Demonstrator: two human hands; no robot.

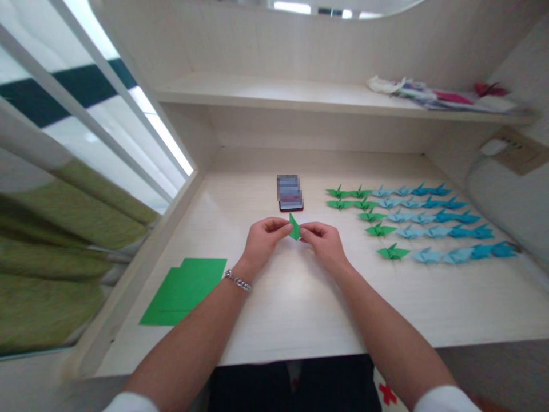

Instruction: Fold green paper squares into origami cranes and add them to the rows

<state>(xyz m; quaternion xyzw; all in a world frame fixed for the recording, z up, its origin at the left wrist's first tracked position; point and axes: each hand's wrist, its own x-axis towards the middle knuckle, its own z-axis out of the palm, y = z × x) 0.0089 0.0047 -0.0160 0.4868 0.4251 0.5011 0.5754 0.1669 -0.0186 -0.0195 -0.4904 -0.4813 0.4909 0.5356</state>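
Note:
Between my two hands is a small folded piece of green origami paper (294, 227), narrow and pointed at the top. My left hand (265, 237) pinches its left side between thumb and fingers. On its right side, my right hand (322, 239) pinches it the same way, with the fingertips partly hidden behind the paper. Just beyond the hands lies a phone (290, 192) with its screen lit. Flat green paper sheets (184, 292) overlap on the desk to the left, beside my left forearm.
Rows of folded paper cranes (392, 252) in green, light blue and darker blue stand on the right of the desk (300, 320). Above, a shelf (266, 91) holds crumpled wrappers and papers (446, 97). A plug with its cable (493, 147) sits in the right wall socket. Railings and a curtain (55, 246) are at left.

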